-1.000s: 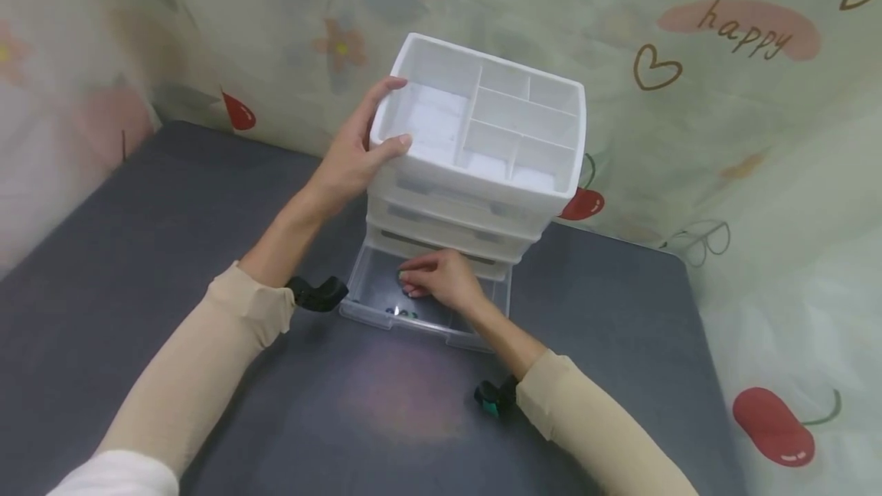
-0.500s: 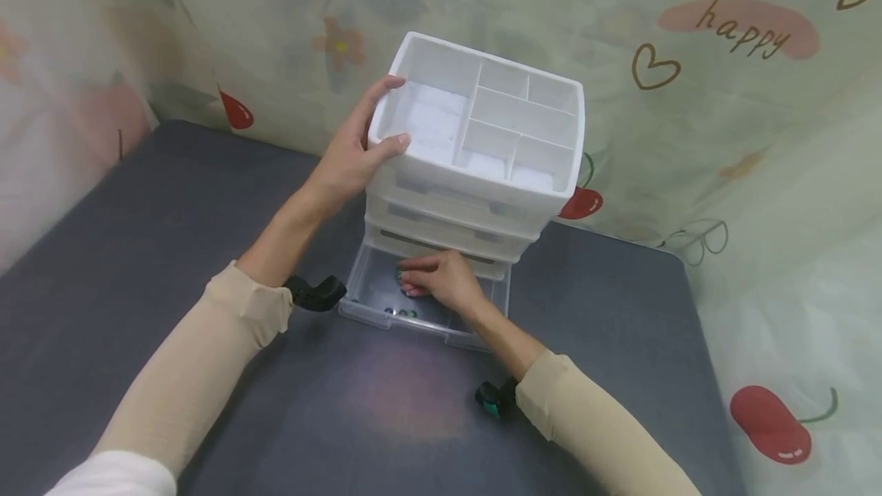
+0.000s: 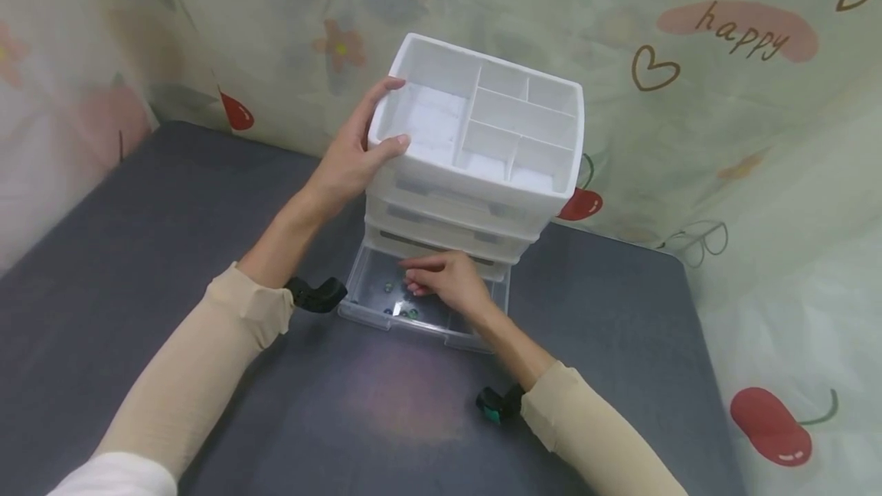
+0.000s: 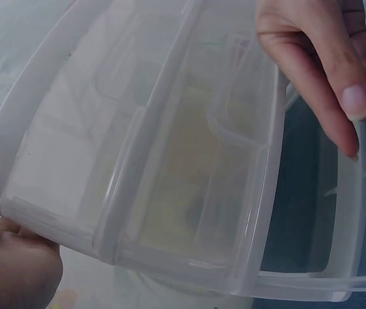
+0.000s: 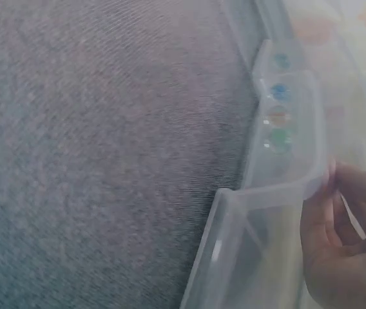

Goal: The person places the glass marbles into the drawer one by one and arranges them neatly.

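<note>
A white plastic drawer unit [image 3: 455, 213] with a divided top tray stands on the table. My left hand [image 3: 354, 148] grips the tray's left edge, thumb on the front rim and fingers on the side. The clear bottom drawer [image 3: 368, 274] is pulled out. My right hand [image 3: 448, 282] is over this drawer, index finger stretched and the other fingers bent; whether anything is inside them I cannot tell. A small glass marble [image 3: 388, 287] lies left of its fingertips. Several coloured marbles sit along the drawer's front wall, including a green marble [image 5: 278, 140] and a blue marble [image 5: 279, 92].
The upper drawers [image 4: 189, 148] are shut above the open one. A dark grey tabletop [image 3: 276, 404] spreads around the unit. Behind it hangs a printed curtain [image 3: 276, 37]. Black wrist cameras [image 3: 317, 295] are strapped to both arms.
A marble that was at my right fingertips now lies apart from them on the drawer floor. The right hand has shifted slightly right. My left hand keeps its grip on the tray.
</note>
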The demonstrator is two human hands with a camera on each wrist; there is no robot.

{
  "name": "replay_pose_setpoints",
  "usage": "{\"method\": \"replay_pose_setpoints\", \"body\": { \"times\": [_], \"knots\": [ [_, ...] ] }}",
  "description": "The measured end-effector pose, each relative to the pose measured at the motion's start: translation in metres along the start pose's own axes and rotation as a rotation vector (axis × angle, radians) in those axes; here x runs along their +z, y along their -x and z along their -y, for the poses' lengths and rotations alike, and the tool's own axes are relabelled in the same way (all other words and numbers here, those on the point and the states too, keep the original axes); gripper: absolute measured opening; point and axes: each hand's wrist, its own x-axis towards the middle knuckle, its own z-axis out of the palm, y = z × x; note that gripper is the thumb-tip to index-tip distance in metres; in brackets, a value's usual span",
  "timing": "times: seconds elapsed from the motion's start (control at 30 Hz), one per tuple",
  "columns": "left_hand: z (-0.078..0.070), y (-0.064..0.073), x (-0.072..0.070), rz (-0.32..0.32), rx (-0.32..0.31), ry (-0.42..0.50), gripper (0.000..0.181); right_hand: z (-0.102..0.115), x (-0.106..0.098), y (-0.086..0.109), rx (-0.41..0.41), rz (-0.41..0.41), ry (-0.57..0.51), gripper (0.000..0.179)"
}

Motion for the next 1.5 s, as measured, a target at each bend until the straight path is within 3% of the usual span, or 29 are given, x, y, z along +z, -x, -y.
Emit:
{"method": "replay_pose_setpoints", "body": {
  "times": [0.23, 0.43, 0.87, 1.2, 1.5],
  "knots": [
    [-0.002, 0.001, 0.0, -0.006, -0.014, 0.009, 0.058, 0.019, -0.008, 0.015, -0.034, 0.045, -0.08, 0.027],
    [-0.001, 0.001, 0.0, 0.003, -0.013, 0.016, 0.058, 0.039, -0.015, 0.036, -0.031, 0.045, -0.081, 0.023],
    [0.001, -0.002, 0.001, 0.0, 0.003, 0.028, 0.057, 0.018, -0.04, 0.056, -0.12, -0.034, -0.054, 0.023],
    [-0.001, 0.0, 0.001, -0.014, -0.03, 0.036, 0.057, 0.008, -0.06, 0.077, -0.125, -0.101, -0.031, 0.029],
    [-0.001, -0.001, 0.002, -0.017, -0.007, 0.042, 0.055, 0.017, -0.075, 0.098, -0.143, -0.119, -0.034, 0.027]
  ]
}}
